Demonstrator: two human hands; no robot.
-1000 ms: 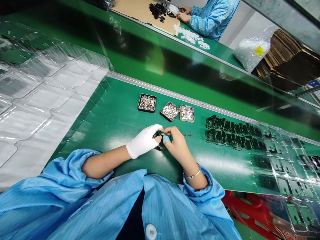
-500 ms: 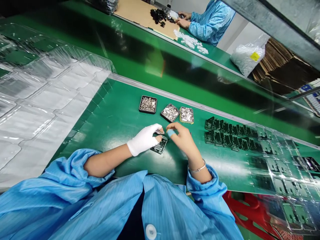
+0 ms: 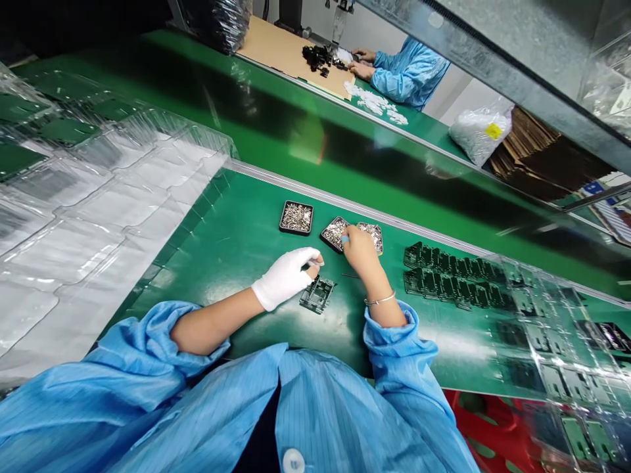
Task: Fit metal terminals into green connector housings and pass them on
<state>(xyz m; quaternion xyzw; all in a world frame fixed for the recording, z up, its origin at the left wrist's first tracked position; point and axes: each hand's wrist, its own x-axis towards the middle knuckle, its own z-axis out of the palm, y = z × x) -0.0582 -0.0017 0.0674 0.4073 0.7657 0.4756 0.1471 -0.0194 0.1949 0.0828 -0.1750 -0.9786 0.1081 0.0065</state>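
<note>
My left hand (image 3: 286,277), in a white glove with bare fingertips, hovers at the upper left edge of a green circuit board (image 3: 318,295). Its fingers are curled toward the thumb; what lies between them is too small to make out. My right hand (image 3: 363,253), with a blue wrap on one finger, reaches over a black tray of small shiny metal parts (image 3: 334,232). Its fingers are bent together at the tray's right side, and their tips are partly hidden. Behind that hand stands another tray of metal parts (image 3: 373,232), partly covered.
A third tray of metal parts (image 3: 296,217) stands to the left. Rows of circuit boards (image 3: 451,276) and clear plastic trays (image 3: 552,328) lie right. Large clear blister trays (image 3: 123,197) cover the left. A thin dark rod (image 3: 350,276) lies near the board. Across the ledge, a co-worker's hands (image 3: 362,64) handle parts.
My right hand has moved from beside my left hand up and away to the middle tray, leaving the circuit board more exposed. My left hand stays nearly in place. The view has shifted slightly.
</note>
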